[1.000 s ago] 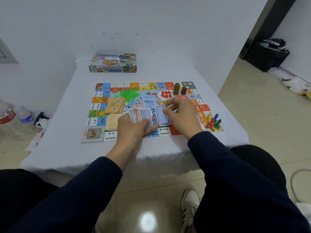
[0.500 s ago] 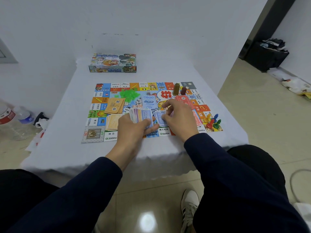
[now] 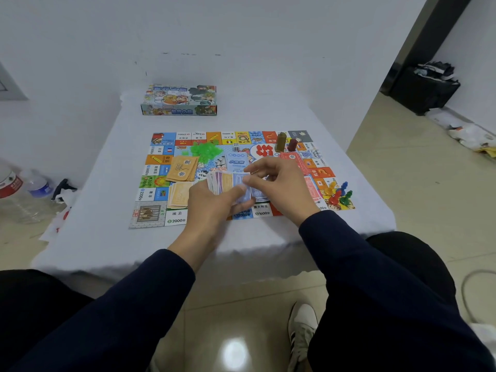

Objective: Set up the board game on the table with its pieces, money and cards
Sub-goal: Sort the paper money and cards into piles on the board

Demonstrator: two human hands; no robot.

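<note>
Sorting money: left hand point(image 3: 212, 208) grips fanned notes point(image 3: 228, 183); right hand point(image 3: 279, 183) pinches blue note point(image 3: 243, 181). Next, probably: lay on board point(image 3: 150, 210) by colour.

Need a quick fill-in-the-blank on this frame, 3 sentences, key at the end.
1. The left hand holds a fanned stack of paper ____.
2. The game box sits beyond the board's ____ edge.
3. The colored pawns are clustered near the board's near-____ corner.

Missing words: money; far; right

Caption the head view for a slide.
Left hand holds a fan of play money; right hand pinches a note over the board.
</note>
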